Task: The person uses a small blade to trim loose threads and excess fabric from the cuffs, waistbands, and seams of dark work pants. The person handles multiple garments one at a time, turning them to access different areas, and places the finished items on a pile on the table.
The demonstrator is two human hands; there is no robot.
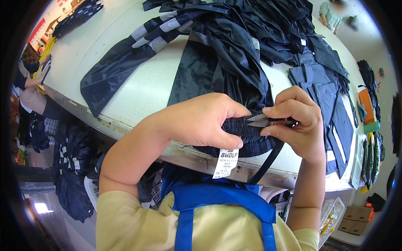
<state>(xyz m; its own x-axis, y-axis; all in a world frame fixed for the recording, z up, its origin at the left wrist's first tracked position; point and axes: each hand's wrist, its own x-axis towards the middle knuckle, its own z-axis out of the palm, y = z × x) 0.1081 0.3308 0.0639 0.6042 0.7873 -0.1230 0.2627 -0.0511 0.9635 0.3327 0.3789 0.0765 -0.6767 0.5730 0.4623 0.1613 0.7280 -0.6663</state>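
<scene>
I am in a garment workshop. My left hand (201,121) and my right hand (299,121) work at the near edge of a long white cutting table (138,88). Beyond my hands, dark jackets with grey reflective bands (217,46) lie heaped across it. More dark garments (73,167) hang below the table, down to the left of my left hand. Far beyond my right hand, another person (331,14) stands at the table's end, and cardboard boxes (356,217) sit on the floor lower right.

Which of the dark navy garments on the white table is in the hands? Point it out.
The dark navy garment with the gathered elastic band at the near table edge: left hand grips it, right hand holds thread snips. The others lie untouched farther back.
</scene>
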